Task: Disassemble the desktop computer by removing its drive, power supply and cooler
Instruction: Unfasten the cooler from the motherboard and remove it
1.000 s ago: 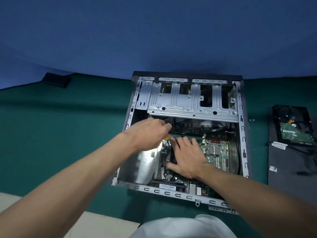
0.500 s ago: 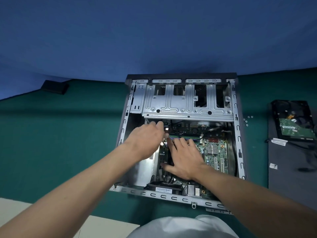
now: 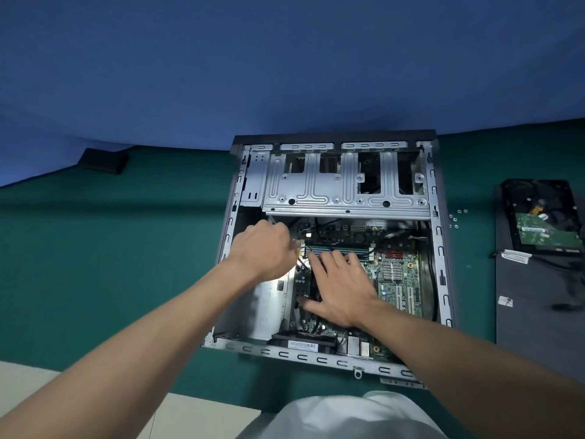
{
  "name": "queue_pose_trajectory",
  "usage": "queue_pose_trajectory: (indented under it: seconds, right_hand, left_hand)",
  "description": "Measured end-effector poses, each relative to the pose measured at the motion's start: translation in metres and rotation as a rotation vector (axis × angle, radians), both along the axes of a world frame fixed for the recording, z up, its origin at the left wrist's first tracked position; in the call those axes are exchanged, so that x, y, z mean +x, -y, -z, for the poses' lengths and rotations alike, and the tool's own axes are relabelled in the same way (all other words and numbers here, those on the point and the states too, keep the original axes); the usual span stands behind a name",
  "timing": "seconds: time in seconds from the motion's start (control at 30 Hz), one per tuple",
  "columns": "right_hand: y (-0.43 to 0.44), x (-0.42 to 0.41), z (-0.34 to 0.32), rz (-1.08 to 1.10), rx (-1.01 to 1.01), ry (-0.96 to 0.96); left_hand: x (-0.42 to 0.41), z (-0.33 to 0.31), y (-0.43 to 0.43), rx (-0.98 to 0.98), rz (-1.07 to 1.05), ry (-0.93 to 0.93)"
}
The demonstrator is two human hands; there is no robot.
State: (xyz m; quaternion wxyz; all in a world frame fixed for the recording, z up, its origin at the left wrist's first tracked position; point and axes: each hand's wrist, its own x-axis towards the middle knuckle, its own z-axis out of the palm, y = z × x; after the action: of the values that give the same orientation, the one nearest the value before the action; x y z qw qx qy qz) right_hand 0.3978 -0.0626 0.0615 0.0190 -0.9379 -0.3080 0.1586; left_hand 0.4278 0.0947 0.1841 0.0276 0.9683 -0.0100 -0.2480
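1. Over the last second little moved inside the computer case (image 3: 439, 248). The shift between the pictures seemed to come mostly from the head camera, not the hands.
2. The right hand (image 3: 343, 288) stayed flat on the cooler (image 3: 313, 289), fingers straight and spread and gripping nothing. The cooler was therefore still seated on the motherboard (image 3: 399, 280), just below the memory sticks (image 3: 338, 248).
3. The left hand (image 3: 262, 248) kept its place at the board's left edge, beside the cables there. Its fingers were curled under the back of the hand, so whether they pinched a plug or a wire could not be told.
4. The drive (image 3: 544, 229) already lay outside the case, well to the right on a dark panel (image 3: 538, 312), with loose screws (image 3: 457, 217) between it and the case.
5. The bay left of the board showed bare metal, and no power supply was visible.
6. Judged from this, the cooler was the step in hand, likely stalled on freeing its cable.
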Motion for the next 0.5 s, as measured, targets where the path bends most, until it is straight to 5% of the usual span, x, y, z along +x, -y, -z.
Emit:
queue_pose_trajectory:
  seconds: [0.1,0.27,0.37,0.5]
  right_hand:
    - [-0.0007,0.0001,0.0014,0.007,0.021,-0.006]
    - [-0.0008,0.0002,-0.0007,0.0,0.011,0.009]
    - [-0.0015,-0.0003,-0.0018,0.03,0.046,0.013]
    - [-0.0012,-0.0007,-0.003,0.012,0.023,0.018]
  left_hand:
    - [-0.0054,0.0028,-0.0015,0.031,-0.091,-0.018]
    - [-0.0066,-0.0001,-0.0017,-0.145,0.26,-0.016]
    - [-0.0025,0.0007,0.0027,-0.092,0.51,-0.021]
    - [-0.001,0.0053,-0.0025,-0.113,0.494,0.034]
